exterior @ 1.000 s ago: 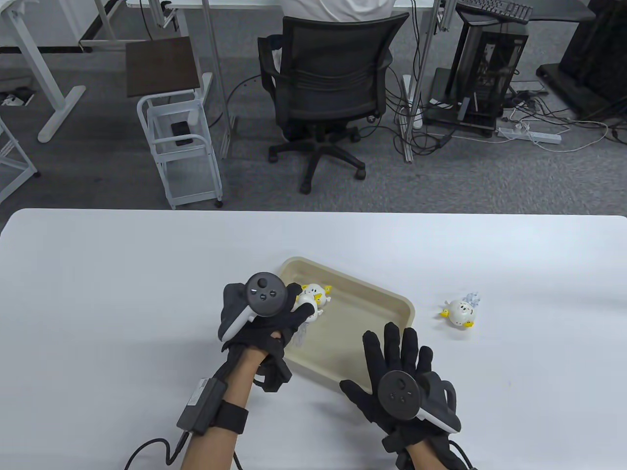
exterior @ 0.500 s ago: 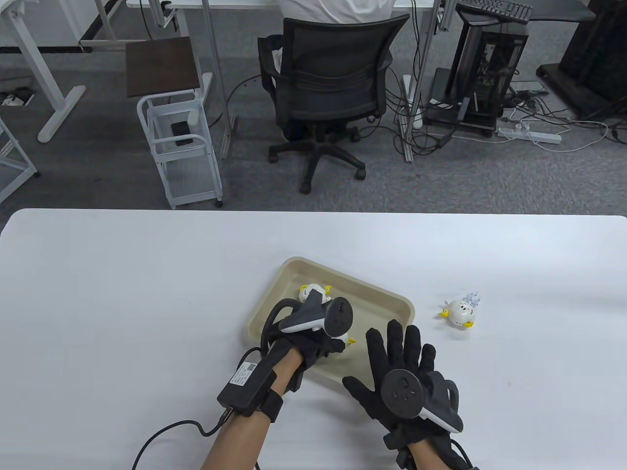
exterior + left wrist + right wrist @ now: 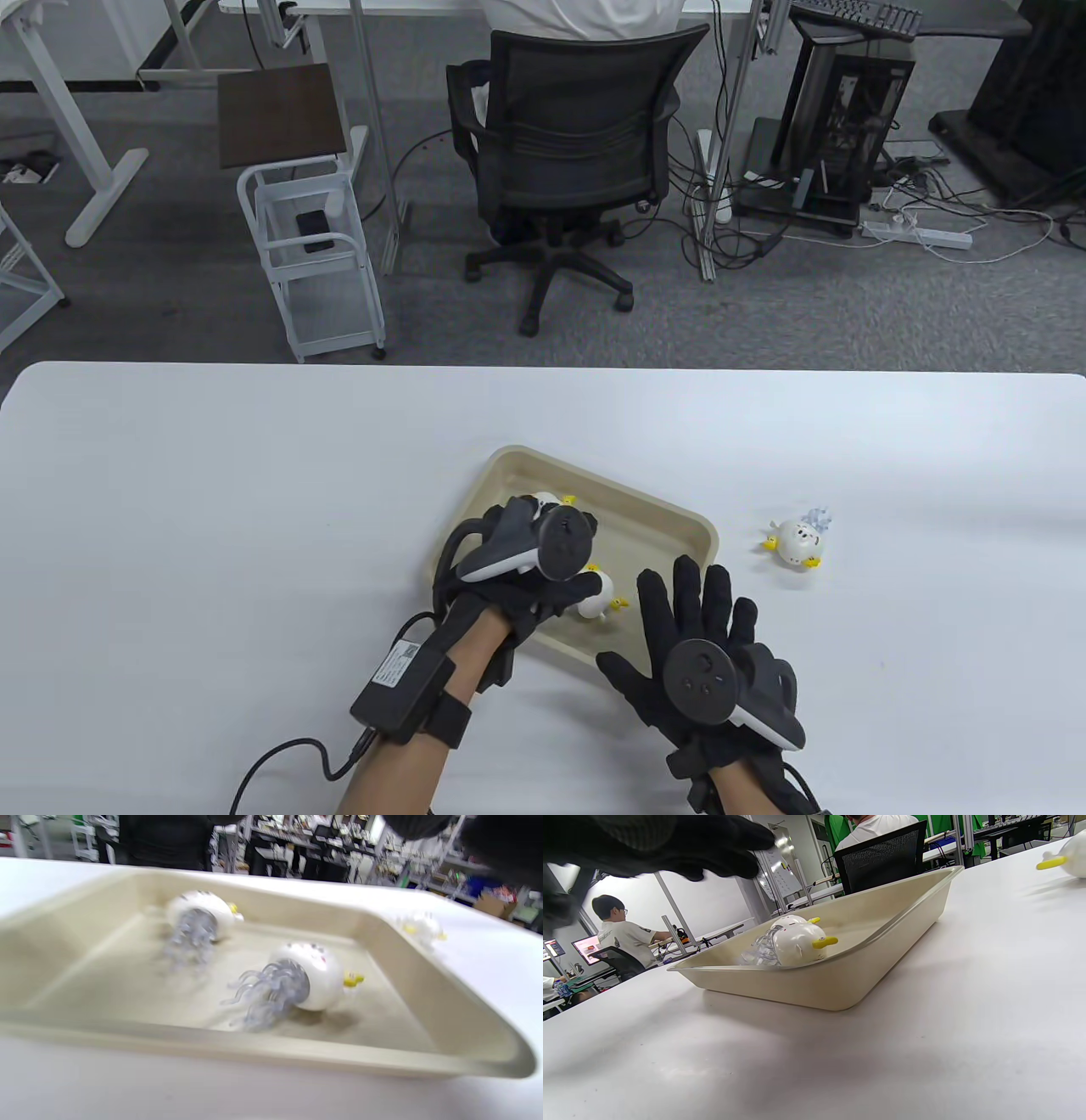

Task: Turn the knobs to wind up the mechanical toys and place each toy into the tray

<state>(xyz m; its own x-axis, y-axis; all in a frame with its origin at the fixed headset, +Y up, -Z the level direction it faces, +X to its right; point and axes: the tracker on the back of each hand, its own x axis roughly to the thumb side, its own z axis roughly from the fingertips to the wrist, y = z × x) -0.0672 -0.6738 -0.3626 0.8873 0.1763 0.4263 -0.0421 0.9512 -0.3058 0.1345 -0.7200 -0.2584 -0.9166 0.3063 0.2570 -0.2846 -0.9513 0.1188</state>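
The beige tray [image 3: 679, 519] holds two white wind-up toys with yellow feet and clear tentacles. One toy [image 3: 599, 594] lies in the near part of the tray, just off my left hand's fingertips. The other toy [image 3: 543, 501] sits farther back, partly hidden by the tracker. In the left wrist view both toys [image 3: 309, 972] [image 3: 199, 913] lie loose in the tray [image 3: 407, 957], with no finger around them. My left hand [image 3: 551, 601] hovers over the tray's near left corner. My right hand [image 3: 689, 613] lies flat with spread fingers at the tray's near right edge. A third toy [image 3: 797, 543] lies on the table to the right.
The white table [image 3: 212, 526] stretches wide to the left and behind the tray. Beyond its far edge stand an office chair [image 3: 573, 127] and a small white cart [image 3: 310, 246]. In the right wrist view the third toy [image 3: 1069, 857] shows at the far right.
My left hand carried a toy from the tray's left rim into the tray's near part and let it go. Then it drew back a little. My right hand hardly moved.
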